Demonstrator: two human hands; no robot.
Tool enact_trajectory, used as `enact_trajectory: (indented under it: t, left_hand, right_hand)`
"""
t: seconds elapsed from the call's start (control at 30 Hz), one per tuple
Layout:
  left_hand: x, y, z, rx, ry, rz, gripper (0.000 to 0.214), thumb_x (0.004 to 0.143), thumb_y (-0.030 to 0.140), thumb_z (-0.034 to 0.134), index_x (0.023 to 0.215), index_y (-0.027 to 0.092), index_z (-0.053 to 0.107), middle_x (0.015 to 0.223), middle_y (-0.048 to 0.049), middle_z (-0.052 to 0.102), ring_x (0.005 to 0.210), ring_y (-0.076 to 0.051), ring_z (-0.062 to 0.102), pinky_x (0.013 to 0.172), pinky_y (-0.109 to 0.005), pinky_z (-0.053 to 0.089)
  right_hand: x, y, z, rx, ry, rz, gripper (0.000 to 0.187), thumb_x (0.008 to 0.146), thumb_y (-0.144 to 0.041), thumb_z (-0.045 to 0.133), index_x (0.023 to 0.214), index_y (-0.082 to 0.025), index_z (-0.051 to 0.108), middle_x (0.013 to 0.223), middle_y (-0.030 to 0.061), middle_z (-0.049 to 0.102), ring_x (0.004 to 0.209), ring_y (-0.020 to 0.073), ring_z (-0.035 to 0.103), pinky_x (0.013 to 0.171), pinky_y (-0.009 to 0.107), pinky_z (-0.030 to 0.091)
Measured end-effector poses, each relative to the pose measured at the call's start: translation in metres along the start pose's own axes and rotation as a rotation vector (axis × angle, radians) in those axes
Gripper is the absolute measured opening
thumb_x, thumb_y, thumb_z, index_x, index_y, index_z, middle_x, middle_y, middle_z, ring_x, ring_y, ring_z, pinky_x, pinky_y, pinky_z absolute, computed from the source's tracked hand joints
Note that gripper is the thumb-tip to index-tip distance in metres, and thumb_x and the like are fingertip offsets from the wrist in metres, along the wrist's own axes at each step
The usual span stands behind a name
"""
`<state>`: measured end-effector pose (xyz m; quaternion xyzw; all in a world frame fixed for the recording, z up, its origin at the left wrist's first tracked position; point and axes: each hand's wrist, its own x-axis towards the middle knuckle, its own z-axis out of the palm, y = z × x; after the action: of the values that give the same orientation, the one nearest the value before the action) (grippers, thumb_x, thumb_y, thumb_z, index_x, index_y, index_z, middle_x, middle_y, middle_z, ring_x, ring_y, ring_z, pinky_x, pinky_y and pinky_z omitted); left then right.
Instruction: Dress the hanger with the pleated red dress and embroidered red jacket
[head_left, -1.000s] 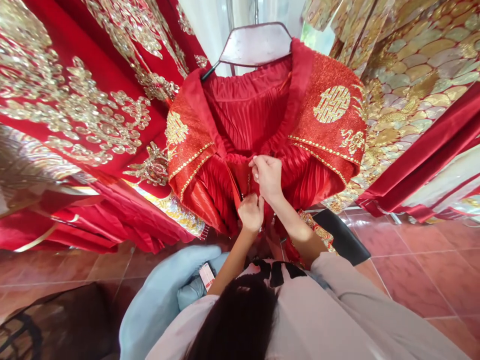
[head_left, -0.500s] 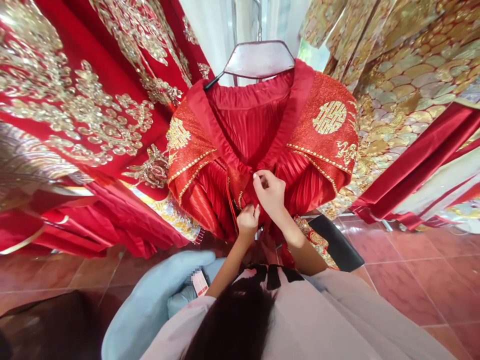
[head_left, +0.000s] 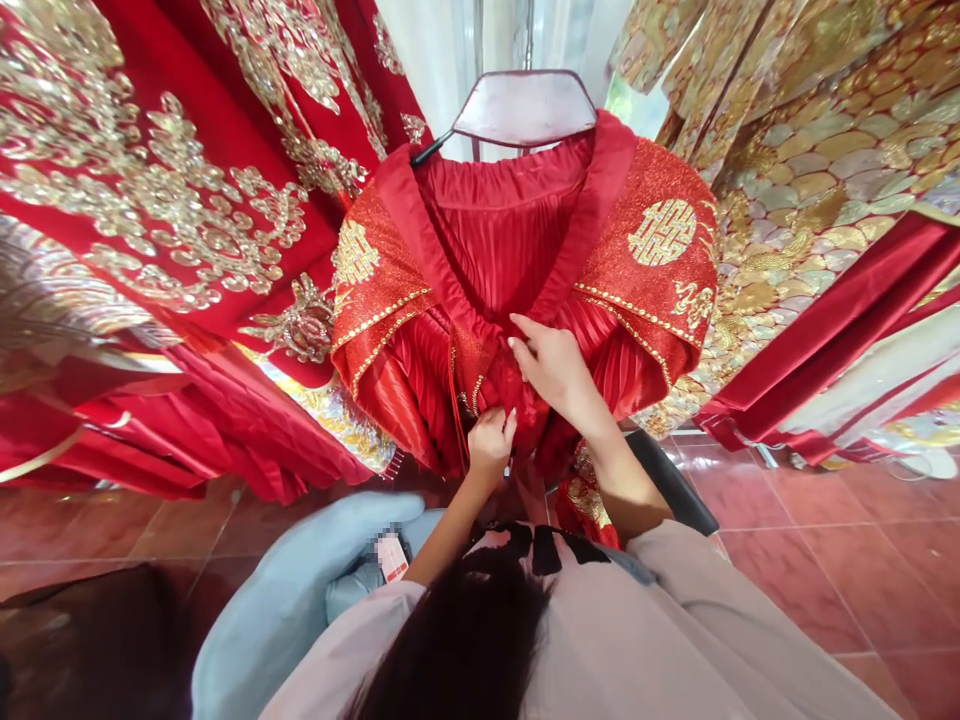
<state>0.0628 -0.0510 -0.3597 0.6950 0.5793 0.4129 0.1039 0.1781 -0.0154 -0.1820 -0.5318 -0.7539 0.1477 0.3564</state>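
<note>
A red skirt with a gathered waistband, fine pleats, gold beaded edging and round gold emblems hangs in front of me. Its waistband dips into a V at the front, below the hanger. My left hand is closed around a bunch of red cloth just under the V; its fingertips are partly hidden. Up and to the right of it, my right hand rests against the waistband at the point of the V. The index finger and thumb there are apart, and nothing shows between them.
Red garments with silver beading hang close on the left. A gold scale-patterned garment hangs on the right. Below stands a light blue chair with things on it, beside a dark brown object. The floor is red tile.
My right hand has loosened from a pinch at the waistband, its index finger now stretched out, and shifted slightly right. My left hand still grips the cloth. The view has shifted slightly.
</note>
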Motion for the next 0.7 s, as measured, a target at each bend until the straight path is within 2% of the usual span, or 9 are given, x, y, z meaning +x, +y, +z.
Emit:
enact_trajectory:
  t: [0.07, 0.17, 0.27, 0.37, 0.5, 0.57, 0.63, 0.7]
  left_hand:
    - [-0.002, 0.003, -0.001, -0.001, -0.008, -0.006, 0.027, 0.094, 0.026, 0.044, 0.069, 0.019, 0.055, 0.069, -0.0069, 0.059, 0.067, -0.019, 0.057, 0.062, -0.027, 0.039]
    - [-0.004, 0.007, -0.005, -0.001, -0.013, -0.033, 0.027, 0.093, 0.024, 0.043, 0.068, 0.018, 0.053, 0.068, -0.0064, 0.058, 0.066, -0.018, 0.056, 0.062, -0.027, 0.038]
    - [-0.003, 0.011, -0.010, -0.043, -0.031, -0.094, 0.028, 0.090, 0.024, 0.044, 0.064, 0.018, 0.051, 0.065, -0.0050, 0.055, 0.066, -0.017, 0.054, 0.063, -0.026, 0.037]
    - [-0.001, 0.011, -0.016, -0.203, -0.026, -0.188, 0.027, 0.085, 0.027, 0.048, 0.060, 0.018, 0.050, 0.063, -0.0044, 0.054, 0.065, -0.017, 0.053, 0.063, -0.026, 0.037]
    - [0.007, 0.003, -0.031, -0.367, -0.015, -0.222, 0.024, 0.078, 0.034, 0.052, 0.061, 0.018, 0.054, 0.061, -0.0033, 0.055, 0.062, -0.017, 0.053, 0.061, -0.026, 0.040]
    - [0.014, 0.003, -0.043, -0.488, 0.011, -0.222, 0.026, 0.080, 0.040, 0.050, 0.076, 0.017, 0.061, 0.075, -0.0055, 0.063, 0.073, -0.018, 0.059, 0.069, -0.027, 0.045]
    - [0.023, 0.008, -0.055, -0.704, 0.007, -0.224, 0.036, 0.085, 0.047, 0.046, 0.092, 0.016, 0.064, 0.094, -0.0085, 0.066, 0.090, -0.021, 0.061, 0.082, -0.030, 0.046]
    - [0.032, 0.017, -0.064, -0.897, -0.027, -0.224, 0.042, 0.086, 0.054, 0.049, 0.088, 0.016, 0.065, 0.094, -0.0096, 0.067, 0.093, -0.022, 0.061, 0.087, -0.032, 0.045]
  right_hand:
    - [0.004, -0.003, 0.006, -0.122, -0.046, 0.055, 0.026, 0.089, -0.020, 0.047, 0.105, -0.014, 0.066, 0.072, 0.0063, 0.066, 0.065, 0.0178, 0.061, 0.066, 0.026, 0.038]
    - [0.008, -0.010, 0.008, -0.193, -0.131, 0.047, 0.028, 0.093, -0.024, 0.041, 0.098, -0.018, 0.068, 0.089, 0.0079, 0.070, 0.082, 0.0212, 0.066, 0.069, 0.026, 0.039]
    - [-0.001, -0.016, 0.004, -0.270, -0.213, 0.076, 0.027, 0.093, -0.027, 0.040, 0.099, -0.018, 0.065, 0.091, 0.0078, 0.071, 0.086, 0.0227, 0.067, 0.069, 0.026, 0.039]
    - [-0.027, -0.018, 0.008, -0.382, -0.313, 0.097, 0.027, 0.094, -0.028, 0.039, 0.095, -0.017, 0.063, 0.084, 0.0088, 0.070, 0.082, 0.0236, 0.068, 0.065, 0.026, 0.039]
    - [-0.063, -0.014, 0.038, -0.464, -0.446, 0.149, 0.033, 0.098, -0.027, 0.030, 0.098, -0.015, 0.062, 0.082, 0.0108, 0.070, 0.077, 0.0245, 0.069, 0.058, 0.027, 0.038]
    - [-0.070, -0.014, 0.054, -0.463, -0.481, 0.149, 0.035, 0.098, -0.024, 0.028, 0.103, -0.014, 0.061, 0.087, 0.0120, 0.071, 0.080, 0.0251, 0.069, 0.058, 0.027, 0.040]
    - [-0.070, -0.014, 0.061, -0.444, -0.505, 0.120, 0.035, 0.098, -0.022, 0.028, 0.106, -0.014, 0.061, 0.090, 0.0125, 0.071, 0.081, 0.0248, 0.069, 0.059, 0.027, 0.041]
    - [-0.067, -0.013, 0.056, -0.405, -0.507, 0.095, 0.033, 0.097, -0.021, 0.031, 0.101, -0.014, 0.063, 0.089, 0.0121, 0.071, 0.079, 0.0232, 0.069, 0.060, 0.026, 0.041]
